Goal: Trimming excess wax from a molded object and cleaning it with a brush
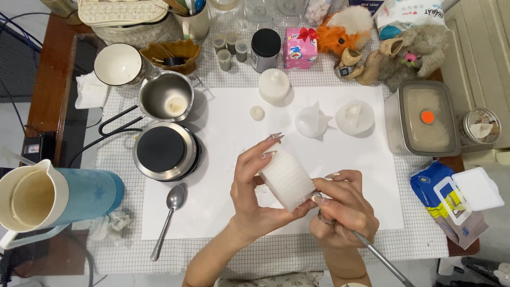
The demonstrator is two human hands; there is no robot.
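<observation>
Over the white sheet (pixel 223 133): left hand (pixel 255 196) pinches a ribbed white mould (pixel 284 178) (cylindrical, translucent), tilted. Right hand (pixel 342 210) is closed on a thin metal rod (pixel 380 258), fingertips touching the mould's lower end.

My table (pixel 50 74) is brown wood, with a checked cloth (pixel 414 234) over most of it. A big white sheet (pixel 223 133) lies on the cloth. On the sheet stand three white molds (pixel 274 85) (pixel 312 121) (pixel 355 117) and a tiny white ball (pixel 257 112). A spoon (pixel 171 212) lies at the sheet's edge. A round black hot plate (pixel 162 150), a metal pot (pixel 166 96), a blue jug (pixel 58 195), a clear box with a lid (pixel 425 118) and a blue wipes pack (pixel 451 204) sit nearby.
</observation>
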